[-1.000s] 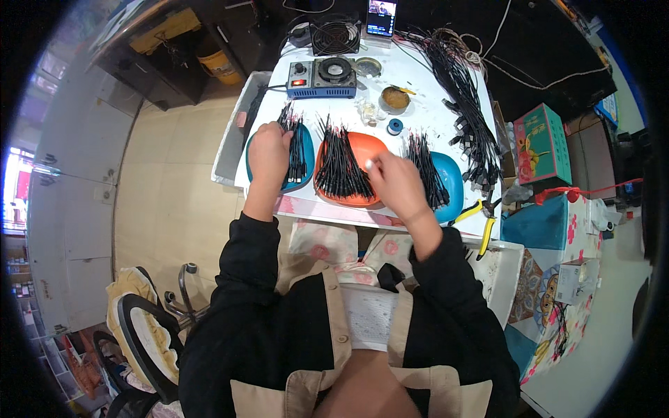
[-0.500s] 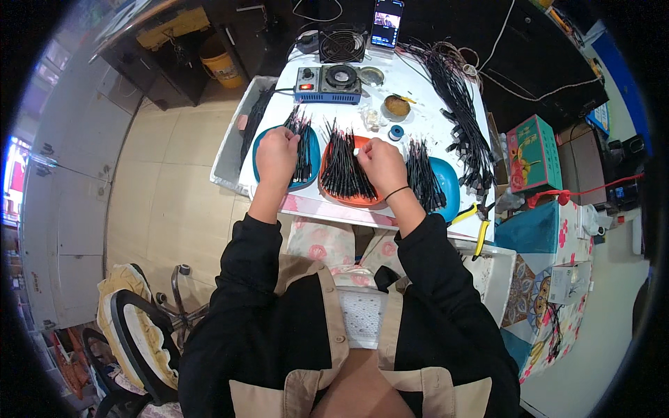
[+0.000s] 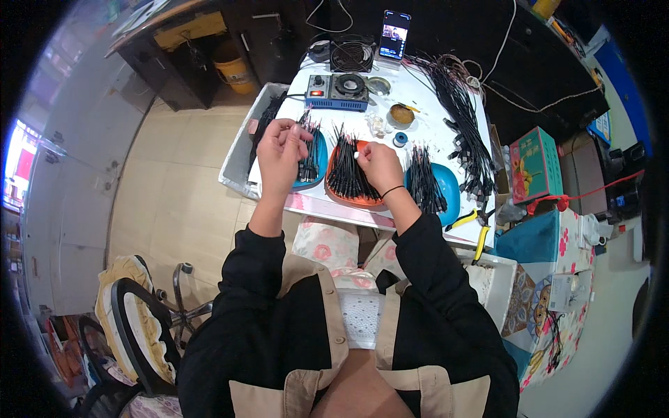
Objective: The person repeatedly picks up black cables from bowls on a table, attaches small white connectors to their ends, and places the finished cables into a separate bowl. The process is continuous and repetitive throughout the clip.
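Orange tray (image 3: pixel 354 203) near table edge (image 3: pixel 313 204), gap between hands (image 3: pixel 280 157) (image 3: pixel 382 168)

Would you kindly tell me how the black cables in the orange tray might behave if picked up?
The black cables look thin, so each would probably feel light. Most lie fairly straight, so they may flex gently rather than flop. They seem loosely heaped in the orange tray, so a grabbed handful would likely slide apart.
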`<action>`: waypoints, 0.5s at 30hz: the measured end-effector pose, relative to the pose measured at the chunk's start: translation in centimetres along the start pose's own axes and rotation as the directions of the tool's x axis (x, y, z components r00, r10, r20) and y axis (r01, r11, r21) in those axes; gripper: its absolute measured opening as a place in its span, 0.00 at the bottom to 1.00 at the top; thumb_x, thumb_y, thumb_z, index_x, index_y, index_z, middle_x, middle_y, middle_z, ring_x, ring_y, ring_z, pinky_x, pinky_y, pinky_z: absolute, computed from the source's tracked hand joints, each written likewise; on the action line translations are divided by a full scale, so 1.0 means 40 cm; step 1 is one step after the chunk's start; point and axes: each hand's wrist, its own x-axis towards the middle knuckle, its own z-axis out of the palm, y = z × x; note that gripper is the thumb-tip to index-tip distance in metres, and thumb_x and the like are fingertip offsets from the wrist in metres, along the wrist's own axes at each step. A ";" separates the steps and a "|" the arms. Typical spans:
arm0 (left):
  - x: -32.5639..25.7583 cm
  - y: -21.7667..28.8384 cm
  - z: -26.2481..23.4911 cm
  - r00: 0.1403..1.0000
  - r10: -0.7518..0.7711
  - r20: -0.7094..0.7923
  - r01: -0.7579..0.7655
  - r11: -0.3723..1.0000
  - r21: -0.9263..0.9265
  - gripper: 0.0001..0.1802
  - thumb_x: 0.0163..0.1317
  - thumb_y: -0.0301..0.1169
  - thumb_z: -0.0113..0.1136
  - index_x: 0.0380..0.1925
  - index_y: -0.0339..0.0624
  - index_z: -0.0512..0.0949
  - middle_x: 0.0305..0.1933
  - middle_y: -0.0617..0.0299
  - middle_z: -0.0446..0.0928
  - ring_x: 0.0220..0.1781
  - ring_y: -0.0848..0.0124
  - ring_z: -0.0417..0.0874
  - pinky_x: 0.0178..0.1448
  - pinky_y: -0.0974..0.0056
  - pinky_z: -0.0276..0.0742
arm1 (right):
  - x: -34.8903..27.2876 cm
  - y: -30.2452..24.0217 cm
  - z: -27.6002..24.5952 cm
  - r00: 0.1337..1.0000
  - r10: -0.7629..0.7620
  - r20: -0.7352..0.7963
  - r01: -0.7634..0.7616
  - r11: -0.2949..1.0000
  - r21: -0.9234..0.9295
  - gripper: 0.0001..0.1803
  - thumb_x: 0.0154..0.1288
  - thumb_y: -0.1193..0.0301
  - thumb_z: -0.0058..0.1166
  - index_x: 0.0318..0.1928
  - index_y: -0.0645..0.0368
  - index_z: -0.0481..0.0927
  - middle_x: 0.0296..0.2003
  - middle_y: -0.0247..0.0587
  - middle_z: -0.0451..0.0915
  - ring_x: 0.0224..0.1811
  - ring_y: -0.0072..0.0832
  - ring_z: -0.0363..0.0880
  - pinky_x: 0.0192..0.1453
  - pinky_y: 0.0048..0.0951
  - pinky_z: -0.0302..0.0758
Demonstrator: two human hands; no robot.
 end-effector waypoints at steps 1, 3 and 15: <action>-0.009 0.015 0.007 1.000 0.001 0.013 -0.001 0.999 0.039 0.07 0.70 0.27 0.49 0.41 0.32 0.70 0.28 0.59 0.78 0.23 0.85 0.68 0.26 0.79 0.62 | -0.001 -0.001 0.001 0.999 0.035 0.032 -0.035 0.999 -0.004 0.09 0.56 0.66 0.57 0.29 0.60 0.81 0.27 0.51 0.82 0.32 0.47 0.81 0.40 0.43 0.78; -0.034 0.041 0.017 0.998 -0.050 0.026 0.050 0.999 0.009 0.09 0.71 0.28 0.49 0.42 0.30 0.71 0.27 0.60 0.77 0.21 0.85 0.64 0.25 0.78 0.60 | -0.003 -0.002 -0.003 0.996 0.066 0.052 -0.066 0.998 0.000 0.09 0.55 0.66 0.57 0.27 0.59 0.82 0.29 0.52 0.82 0.33 0.48 0.82 0.41 0.43 0.78; -0.119 0.140 0.057 0.945 -0.309 0.106 0.327 0.888 -0.322 0.07 0.68 0.26 0.53 0.39 0.32 0.74 0.36 0.52 0.81 0.29 0.77 0.78 0.31 0.77 0.72 | -0.134 -0.122 -0.170 0.963 -0.165 -0.214 0.254 0.824 0.507 0.08 0.63 0.72 0.55 0.39 0.64 0.77 0.28 0.41 0.81 0.28 0.26 0.80 0.33 0.27 0.74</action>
